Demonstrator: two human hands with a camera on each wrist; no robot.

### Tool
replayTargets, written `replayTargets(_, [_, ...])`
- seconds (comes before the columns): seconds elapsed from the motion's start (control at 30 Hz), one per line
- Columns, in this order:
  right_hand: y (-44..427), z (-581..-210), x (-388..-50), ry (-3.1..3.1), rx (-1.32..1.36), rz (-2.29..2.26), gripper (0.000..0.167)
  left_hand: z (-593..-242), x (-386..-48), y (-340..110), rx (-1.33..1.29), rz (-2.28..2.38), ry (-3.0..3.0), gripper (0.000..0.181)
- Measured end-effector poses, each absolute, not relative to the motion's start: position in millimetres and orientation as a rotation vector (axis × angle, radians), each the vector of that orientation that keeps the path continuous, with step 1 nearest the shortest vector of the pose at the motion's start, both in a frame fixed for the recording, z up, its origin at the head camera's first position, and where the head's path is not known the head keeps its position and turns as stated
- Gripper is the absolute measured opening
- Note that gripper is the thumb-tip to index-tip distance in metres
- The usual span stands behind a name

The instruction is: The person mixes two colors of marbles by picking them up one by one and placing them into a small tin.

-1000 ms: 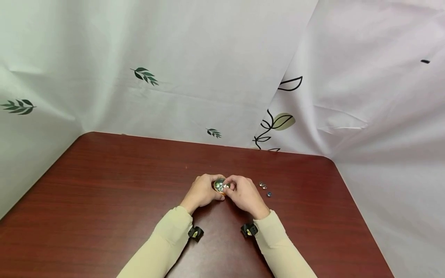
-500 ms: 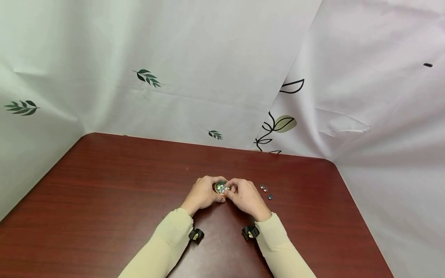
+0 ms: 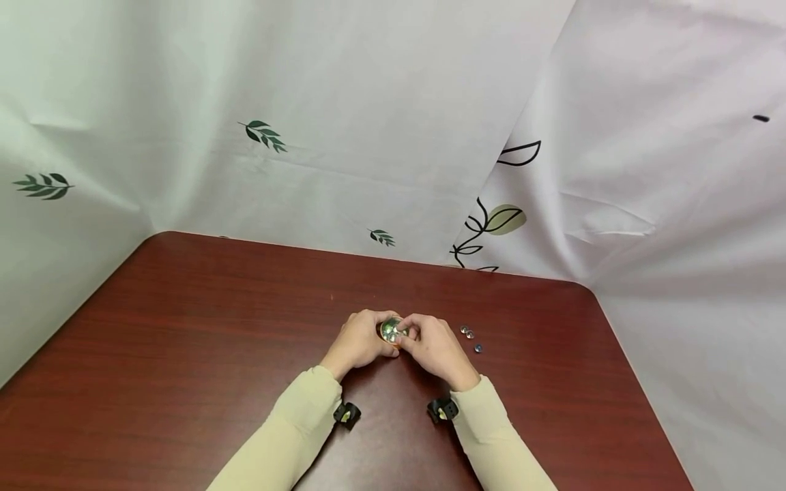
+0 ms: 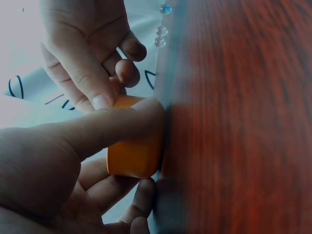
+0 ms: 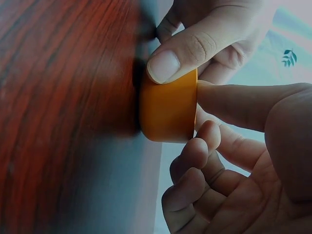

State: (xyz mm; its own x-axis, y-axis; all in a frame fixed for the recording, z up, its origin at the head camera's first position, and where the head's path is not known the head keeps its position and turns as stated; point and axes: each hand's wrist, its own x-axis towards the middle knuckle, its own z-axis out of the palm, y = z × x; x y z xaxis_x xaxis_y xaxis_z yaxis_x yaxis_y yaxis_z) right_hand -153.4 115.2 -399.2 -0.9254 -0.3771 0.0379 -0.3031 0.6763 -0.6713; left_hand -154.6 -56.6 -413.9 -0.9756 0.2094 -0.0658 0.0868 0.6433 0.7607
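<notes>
A small orange cup [image 3: 389, 331] with a shiny, glinting inside stands on the table between the hands. Its plain orange wall [image 4: 134, 156] fills the middle of the left wrist view. My left hand [image 3: 359, 343] grips the cup around its side, thumb on the near wall and fingers behind. My right hand [image 3: 434, 349] bends over the opening, with thumb and index finger at and inside the rim. Whatever those fingertips touch or pinch is hidden by the cup wall [image 5: 168, 114] in the right wrist view. The right hand's other fingers curl loosely beside the cup.
Several clear glass marbles lie right of the right hand: two close together [image 3: 467, 332] and a bluish one [image 3: 477, 348] nearer. The dark red wooden table [image 3: 245, 307] ends at a pale leaf-patterned cloth [image 3: 319, 170] behind and on both sides.
The hands and cup keep nearly the same place, and the left hand's grip stays. The right fingertips shift slightly over the opening. The whole head view has drifted a little.
</notes>
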Motion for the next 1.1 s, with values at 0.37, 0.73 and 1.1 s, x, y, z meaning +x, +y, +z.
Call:
replayTargets(0.37, [114.6, -402.6, -152.1, 2.763, -0.572, -1.091, 0.009, -415.2, -152.2, -57.9, 0.245, 1.23, 2.718, 0.053])
replayTargets(0.73, [115.6, -398.0, -153.7, 2.788, -0.575, -1.068, 0.009, -412.1, -155.7, -55.7, 0.238, 1.207, 2.735, 0.054])
replayTargets(1.1, [115.3, -399.6, -151.2, 2.808, -0.584, -1.06, 0.009, -413.5, -154.7, -55.6, 0.239, 1.197, 2.743, 0.055])
